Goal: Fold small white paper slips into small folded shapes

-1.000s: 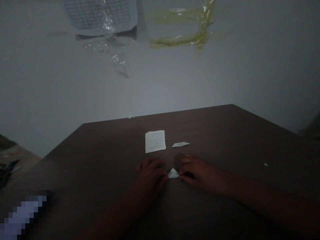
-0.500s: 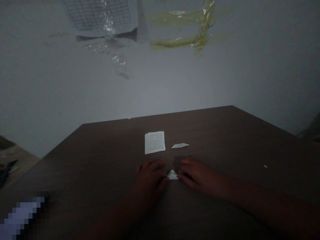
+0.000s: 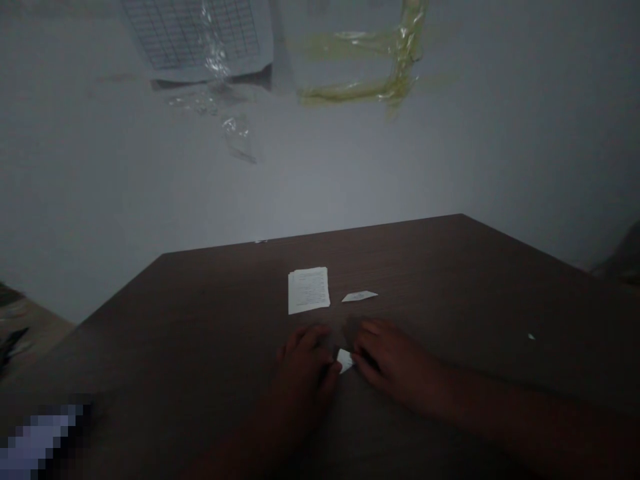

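Observation:
Between my two hands is a small folded piece of paper, white and tilted on the dark table. My left hand pinches its left side with thumb and finger. At its right edge, my right hand grips it between thumb and fingertips. Just beyond my hands lies a stack of printed paper sheets. To the right of that stack rests a flat folded paper strip with pointed ends. The fingertips partly hide the piece I hold.
The brown wooden table meets a pale wall at its back edge. A tiny paper scrap lies at the right. A blurred-out object sits at the lower left. Taped to the wall is a gridded sheet.
The folded paper has turned between my fingers, from a triangle with its point up to a slanted four-sided shape. The view has tipped up slightly.

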`<state>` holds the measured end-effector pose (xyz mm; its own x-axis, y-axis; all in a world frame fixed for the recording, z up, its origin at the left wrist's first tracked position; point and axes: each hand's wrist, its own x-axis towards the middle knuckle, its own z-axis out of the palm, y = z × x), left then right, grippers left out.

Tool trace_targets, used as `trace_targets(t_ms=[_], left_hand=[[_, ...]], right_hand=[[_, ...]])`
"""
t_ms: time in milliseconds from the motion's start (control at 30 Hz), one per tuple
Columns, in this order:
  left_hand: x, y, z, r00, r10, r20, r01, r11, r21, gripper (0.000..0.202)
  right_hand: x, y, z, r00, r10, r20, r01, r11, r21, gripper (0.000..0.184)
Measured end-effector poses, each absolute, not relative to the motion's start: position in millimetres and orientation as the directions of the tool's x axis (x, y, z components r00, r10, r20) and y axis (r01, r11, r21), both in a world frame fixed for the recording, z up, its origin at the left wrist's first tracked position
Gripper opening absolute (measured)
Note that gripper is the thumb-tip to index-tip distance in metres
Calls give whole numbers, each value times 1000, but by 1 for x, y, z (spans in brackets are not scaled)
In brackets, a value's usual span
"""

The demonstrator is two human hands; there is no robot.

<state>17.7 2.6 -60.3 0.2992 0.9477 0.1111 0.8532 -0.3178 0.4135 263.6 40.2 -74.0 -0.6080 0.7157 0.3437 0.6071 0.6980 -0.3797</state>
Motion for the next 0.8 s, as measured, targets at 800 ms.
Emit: trace_targets(t_ms=[800], left_hand=[[-1,13,-52,364,925,108,754,-361,549,32]], right_hand=[[266,29,-86,-800,462,383,466,880,-87,42]])
